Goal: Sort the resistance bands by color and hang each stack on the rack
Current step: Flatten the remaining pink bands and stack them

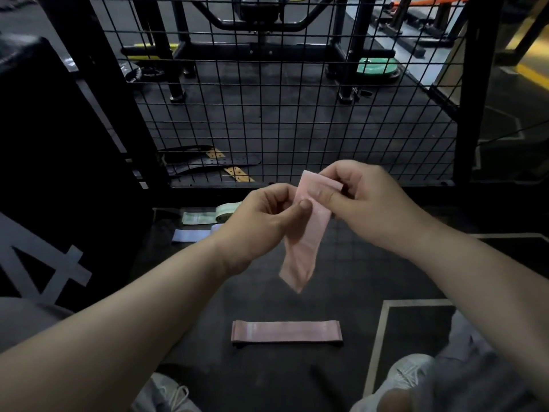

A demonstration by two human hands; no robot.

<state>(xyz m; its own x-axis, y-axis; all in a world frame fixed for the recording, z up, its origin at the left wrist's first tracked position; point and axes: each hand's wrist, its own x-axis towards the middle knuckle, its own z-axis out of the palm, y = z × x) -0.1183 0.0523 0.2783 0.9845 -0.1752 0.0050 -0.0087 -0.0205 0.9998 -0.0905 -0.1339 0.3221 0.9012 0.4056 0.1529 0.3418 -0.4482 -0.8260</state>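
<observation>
Dark rubber gym floor (371,278) fills the view, with a black wire mesh panel (297,114) standing upright just beyond both grips. The left grip (267,215) and the right grip (365,200) meet in mid-air above the floor, each pinching the upper end of one pink band (303,251) between thumb and fingers. The rest of the band hangs down below them, slightly blurred at its lower tip.

Below the grips, toward the person, a second pink band (286,331) lies flat and crosswise on the floor. To the left of the left grip, partly hidden behind its wrist, lie a pale green band (205,217) and, nearer the person, a pale lilac band (190,235), close to the foot of the mesh.

A big black box (59,144) walls off the floor on the far left of the left grip. Behind the mesh lie dark belts (214,163), and farther back stand a machine frame (258,40) and a green weight plate (377,68).

A bare patch of floor lies between the hanging band and the flat pink one. Two pale shoes (407,373) (169,394) sit at the near edge, one on each side of it.
</observation>
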